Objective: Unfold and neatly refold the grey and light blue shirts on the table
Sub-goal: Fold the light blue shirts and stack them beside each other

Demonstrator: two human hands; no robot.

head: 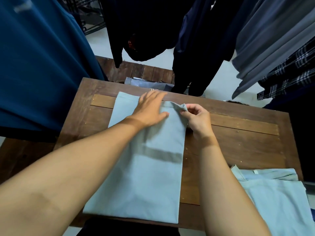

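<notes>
- The wooden worktop (238, 143) serves as the flat bed for the folding. Hanging garments (42, 65) are seen beyond its left and far sides and do not touch the shirts.
- The grey shirt (144, 176) is laid down the middle of the worktop as a long strip with its sides already turned in. It runs from the near edge almost to the far edge. This lengthwise lie is judged to leave it ready for folding end to end.
- The light blue shirt (276, 198) is set at the near right corner of the worktop, apart from the grey one. It is judged to be parked there so that it is not caught up in the fold in hand. Whether it has been refolded cannot be told.
- The left hand (150, 109) is laid flat, fingers straight, on the far end of the grey shirt. The cloth is judged to be pinned down so that the strip does not slide.
- The right hand (197, 120) is curled, and the far right corner (180, 107) of the grey shirt is pinched between its thumb and fingertips.
- That corner is raised slightly and rolled over. Whether it is being straightened or taken up for the next fold cannot be told.
</notes>
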